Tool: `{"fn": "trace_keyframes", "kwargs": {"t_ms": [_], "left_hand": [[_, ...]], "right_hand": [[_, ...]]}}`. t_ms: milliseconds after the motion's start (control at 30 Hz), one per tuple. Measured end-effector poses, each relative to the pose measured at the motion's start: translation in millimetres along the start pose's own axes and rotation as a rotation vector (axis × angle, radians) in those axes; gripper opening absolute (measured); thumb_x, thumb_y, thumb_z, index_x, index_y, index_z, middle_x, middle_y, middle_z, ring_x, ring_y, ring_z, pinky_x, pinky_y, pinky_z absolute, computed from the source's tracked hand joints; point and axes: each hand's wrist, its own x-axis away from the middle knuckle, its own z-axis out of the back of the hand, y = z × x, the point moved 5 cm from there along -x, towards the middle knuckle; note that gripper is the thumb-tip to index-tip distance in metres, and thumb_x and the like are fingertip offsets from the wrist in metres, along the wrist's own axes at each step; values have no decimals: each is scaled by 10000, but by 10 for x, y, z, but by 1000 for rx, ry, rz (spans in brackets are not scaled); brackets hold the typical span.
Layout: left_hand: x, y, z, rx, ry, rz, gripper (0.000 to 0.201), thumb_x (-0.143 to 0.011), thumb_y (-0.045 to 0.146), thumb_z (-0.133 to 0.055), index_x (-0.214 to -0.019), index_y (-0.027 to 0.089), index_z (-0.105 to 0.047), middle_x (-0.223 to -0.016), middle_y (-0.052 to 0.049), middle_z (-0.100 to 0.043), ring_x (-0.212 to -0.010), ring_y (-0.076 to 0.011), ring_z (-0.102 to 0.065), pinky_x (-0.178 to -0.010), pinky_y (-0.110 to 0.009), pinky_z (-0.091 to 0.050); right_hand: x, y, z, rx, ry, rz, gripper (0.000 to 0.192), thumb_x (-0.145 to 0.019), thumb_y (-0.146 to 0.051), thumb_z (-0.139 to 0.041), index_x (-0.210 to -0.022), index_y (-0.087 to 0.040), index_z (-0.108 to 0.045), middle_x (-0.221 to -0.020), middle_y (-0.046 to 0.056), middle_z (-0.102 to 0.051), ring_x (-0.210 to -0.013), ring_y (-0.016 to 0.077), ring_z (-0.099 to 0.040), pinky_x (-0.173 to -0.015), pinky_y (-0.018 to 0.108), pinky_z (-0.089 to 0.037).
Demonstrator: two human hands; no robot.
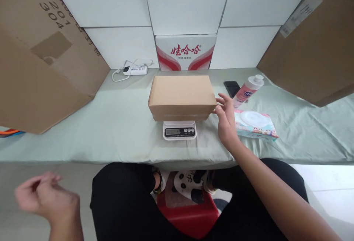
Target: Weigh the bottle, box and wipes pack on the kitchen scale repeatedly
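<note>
A closed brown cardboard box (181,95) rests on a small white kitchen scale (179,130) in the middle of the table. My right hand (226,121) is at the box's right end, fingers spread and touching its lower right corner, holding nothing. My left hand (45,196) hangs low at the left, off the table beside my knee, blurred, fingers loosely curled with nothing seen in them.
A pale green cloth (110,123) covers the table. A pink bottle (247,90), a black phone (231,88) and a pack of wipes (256,124) lie right of the box. A white power strip (135,70) sits at the back left. Large cardboard sheets (41,67) lean on both sides.
</note>
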Motion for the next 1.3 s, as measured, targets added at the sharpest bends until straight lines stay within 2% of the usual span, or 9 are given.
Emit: {"fn": "trace_keyframes", "kwargs": {"t_ms": [67, 133, 200, 300, 500, 667, 833, 1000, 1300], "left_hand": [[-91, 85, -135, 195, 101, -70, 40, -856, 370, -679, -817, 376, -690, -801, 65, -683, -894, -242, -670, -896, -432, -563], [-90, 301, -650, 326, -271, -70, 137, -877, 416, -718, -988, 337, -722, -999, 20, -768, -1032, -268, -722, -987, -469, -573], [52, 590, -1218, 375, -691, -39, 451, -922, 470, -696, -1338, 304, -650, -1481, -74, -686, -1396, -323, -628, -1149, -523, -524], [161, 1038, -1774, 437, -931, -66, 690, -913, 487, -709, -1544, 270, -536, -1700, -93, -482, -1601, -347, -415, -1294, -520, -403], [-405, 1611, -2630, 669, -915, -149, 755, -855, 225, -651, -1597, 201, -514, -1663, -80, -531, -1635, -338, -351, -1351, -452, -298], [-857, 1441, -3426, 684, -871, -103, 929, -769, 101, -558, -1670, 259, -398, -1718, 7, -457, -1665, -256, -290, -1372, -420, -225], [-946, 1034, -3714, 680, -816, -48, 917, -804, 109, -510, -1696, 236, -338, -1766, 28, -361, -1674, -189, -253, -1366, -346, -220], [-997, 855, -3833, 703, -823, -81, 934, -813, 131, -551, -1710, 225, -307, -1782, 20, -325, -1688, -210, -205, -1371, -338, -198], [-1120, 634, -3968, 653, -754, -19, 944, -855, 223, -623, -1726, 286, -265, -1805, 66, -236, -1697, -234, -147, -1377, -330, -173]], "right_hand": [[11, 38, -48, -17, -31, -48, 570, -1008, -611, -514, -1514, -356, -448, -1450, 109, -599, -1262, 286, -626, -1013, 507, -591], [38, 48, -97, -26, -68, -71, 624, -997, -603, -530, -1557, -348, -426, -1483, 112, -596, -1244, 285, -641, -1012, 500, -599], [61, 48, -140, -10, -96, -72, 656, -995, -575, -535, -1591, -327, -414, -1509, 116, -595, -1254, 285, -642, -1034, 491, -596], [-21, 77, -201, 5, -95, -35, 728, -992, -561, -541, -1650, -315, -349, -1599, 119, -537, -1351, 289, -603, -1109, 494, -561], [-944, 383, -522, -142, -37, 22, 858, -947, -643, -540, -1687, -366, -204, -1736, 84, -373, -1546, 286, -454, -1259, 597, -411], [-1648, 723, -997, -247, 28, 55, 1045, -871, -794, -438, -1725, -288, -110, -1805, 54, -207, -1676, 244, -222, -1376, 513, -218], [-1751, 1016, -1288, -349, -39, 18, 1090, -823, -822, -499, -1718, -309, -147, -1806, 13, -223, -1678, 238, -225, -1390, 505, -175], [-1762, 1175, -1381, -378, -114, 57, 1010, -850, -809, -541, -1692, -344, -231, -1791, -27, -273, -1687, 217, -212, -1407, 466, -114], [-1887, 1430, -1521, -273, -173, -55, 1212, -789, -1003, -393, -1728, -337, -13, -1837, -75, -17, -1720, 223, 31, -1416, 517, -32]]}}
